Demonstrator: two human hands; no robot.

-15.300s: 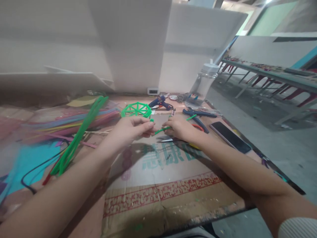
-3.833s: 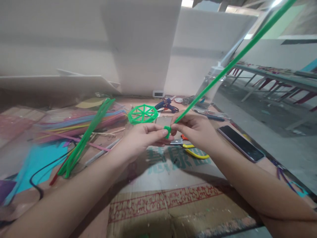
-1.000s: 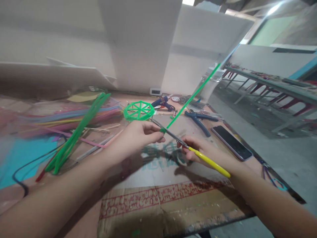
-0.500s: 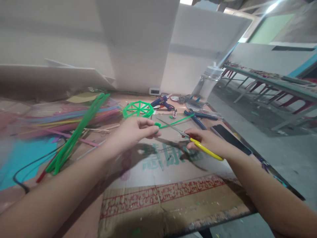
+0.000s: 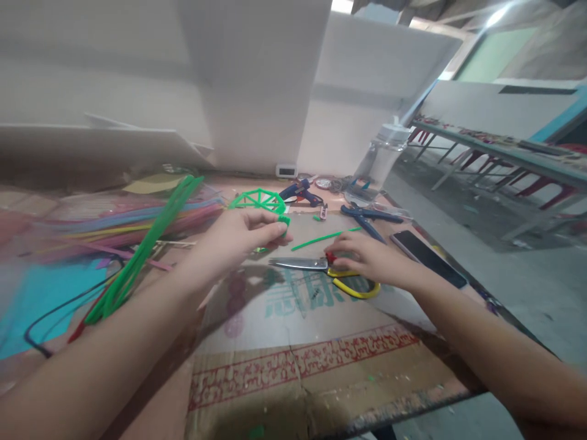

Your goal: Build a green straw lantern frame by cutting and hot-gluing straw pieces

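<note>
From the head camera, the only view I have, I see two bare hands working over a sheet of cardboard (image 5: 293, 360). The left hand (image 5: 263, 234) is closed, thumb against fingers, pinching a small green piece (image 5: 284, 222) that pokes up from the fingertips. I take this piece as the thing in work, and it sits wholly in that grip, clear of the cardboard.

The right hand (image 5: 352, 252) has its fingers bent over the handles of the scissors (image 5: 300, 263), touching them near the red part; I cannot tell whether it grips them or only rests there. The blades point from this hand toward the left one and end just below its fingers, while a yellow handle loop shows beneath the right palm.

Between the two hands, a little beyond them, I see a thin green stick (image 5: 321, 239) lying on a slant. Just past the left hand, and partly hidden by it, is a green wheel-shaped frame (image 5: 259, 197), with a glue gun (image 5: 300, 192) near it. Pliers (image 5: 373, 214) lie beyond the right hand, and a phone (image 5: 428, 259) lies to its right. Left of the left hand is a green bundle (image 5: 147, 250).
</note>
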